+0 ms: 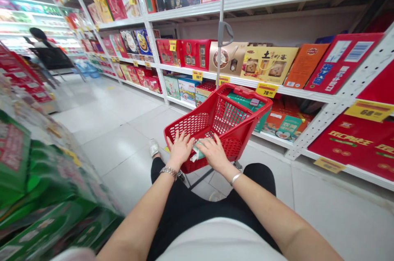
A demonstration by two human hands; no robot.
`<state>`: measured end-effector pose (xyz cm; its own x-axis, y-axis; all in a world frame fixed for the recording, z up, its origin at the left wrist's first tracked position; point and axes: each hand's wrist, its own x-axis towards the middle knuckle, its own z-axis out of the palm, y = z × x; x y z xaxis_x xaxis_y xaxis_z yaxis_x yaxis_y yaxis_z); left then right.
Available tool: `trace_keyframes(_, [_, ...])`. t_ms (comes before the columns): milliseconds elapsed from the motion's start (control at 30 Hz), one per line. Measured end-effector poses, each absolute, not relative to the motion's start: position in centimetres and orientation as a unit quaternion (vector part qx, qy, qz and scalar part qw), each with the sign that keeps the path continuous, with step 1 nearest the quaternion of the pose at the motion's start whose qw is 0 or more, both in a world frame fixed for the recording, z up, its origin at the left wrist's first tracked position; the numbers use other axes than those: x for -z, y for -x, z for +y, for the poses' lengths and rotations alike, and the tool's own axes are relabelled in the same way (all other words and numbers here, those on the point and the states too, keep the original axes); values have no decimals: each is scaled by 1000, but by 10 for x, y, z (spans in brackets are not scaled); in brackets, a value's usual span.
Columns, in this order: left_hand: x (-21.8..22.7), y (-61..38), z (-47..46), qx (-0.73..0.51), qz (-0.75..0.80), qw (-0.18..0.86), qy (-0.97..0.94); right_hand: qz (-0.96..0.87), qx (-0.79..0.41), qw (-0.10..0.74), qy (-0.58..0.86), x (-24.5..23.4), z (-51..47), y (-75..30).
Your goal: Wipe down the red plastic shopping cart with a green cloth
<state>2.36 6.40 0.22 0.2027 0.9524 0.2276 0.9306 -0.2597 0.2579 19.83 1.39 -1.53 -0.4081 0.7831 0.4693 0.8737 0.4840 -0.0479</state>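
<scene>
A red plastic shopping cart point(197, 123) with a perforated basket stands right in front of my knees. My left hand point(181, 148) lies over its near side with the fingers spread, and a metal watch band circles that wrist. Beside it my right hand point(214, 152), with a silver bangle on the wrist, holds a small pale green and white packet point(198, 153) against the cart's near rim. The packet is partly covered by the right fingers, and its kind is hard to make out. Its left end lies close to my left thumb.
White metal shelves point(166, 64) full of boxed goods run along the right, with yellow price tags. A thin pole with a grey handle point(225, 33) rises behind the cart. Green packages point(52, 187) are stacked at my left. Down the aisle a person sits on a black chair point(53, 59).
</scene>
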Motion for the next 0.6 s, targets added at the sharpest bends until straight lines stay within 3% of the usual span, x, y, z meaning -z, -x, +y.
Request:
trace_keyframes(333, [-1, -32, 61, -168, 614, 42, -770, -702, 176, 193, 663, -25, 43, -325])
trace_keyframes(600, [-3, -30, 60, -165, 612, 51, -771, -765, 117, 251, 581, 23, 11, -215])
